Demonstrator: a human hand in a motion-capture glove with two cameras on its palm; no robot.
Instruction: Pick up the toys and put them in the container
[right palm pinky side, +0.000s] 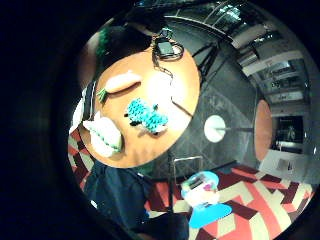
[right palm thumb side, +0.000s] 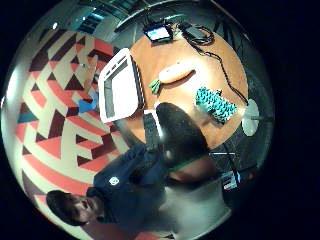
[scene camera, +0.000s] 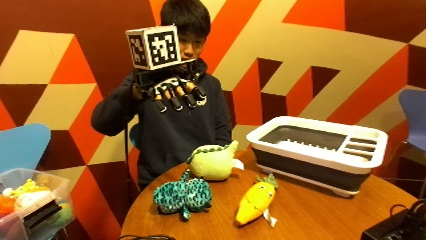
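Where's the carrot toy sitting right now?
In the outside view the carrot toy lies on the round table, between the teal plush and the white container, in front of the green plush.

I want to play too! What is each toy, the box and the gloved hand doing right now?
Gloved right hand: raised at chest height above the table, fingers relaxed, holding nothing.
Green plush: sitting upright on the table.
Teal spotted plush: lying on the table.
Carrot plush: lying on the table.
White container: on the table, no toys visible inside.
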